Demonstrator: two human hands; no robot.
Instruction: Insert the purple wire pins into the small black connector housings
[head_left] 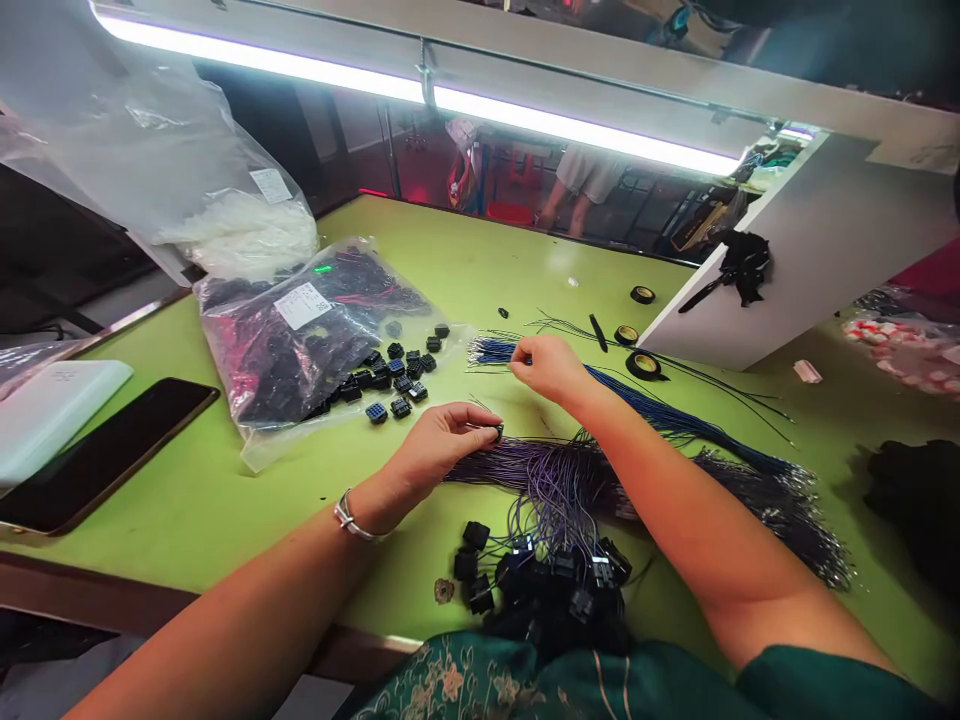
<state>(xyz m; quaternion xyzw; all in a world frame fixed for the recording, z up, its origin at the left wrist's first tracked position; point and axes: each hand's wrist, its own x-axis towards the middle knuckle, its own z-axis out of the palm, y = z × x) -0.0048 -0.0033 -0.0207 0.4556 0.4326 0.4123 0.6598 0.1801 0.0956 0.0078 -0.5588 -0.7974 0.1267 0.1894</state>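
Note:
My left hand (442, 447) pinches a small black connector housing (496, 432) between thumb and fingertips, above a bundle of purple wires (517, 465). My right hand (551, 370) is closed, its fingertips bent down at the terminal end of a bundle of blue wires (491, 350). What those fingertips hold, if anything, is hidden. Loose black connector housings (403, 383) and a few blue ones lie left of my hands. Near the table's front edge is a pile of black connectors (562, 570) with purple wires attached.
A clear bag of dark parts (300, 340) lies at the left, with a bag of white parts (247, 230) behind it. A phone (112, 450) rests near the left edge. Tape rolls (643, 366) and a black pen (598, 333) lie beside a white panel (795, 240). A person's legs (581, 190) show beyond the table.

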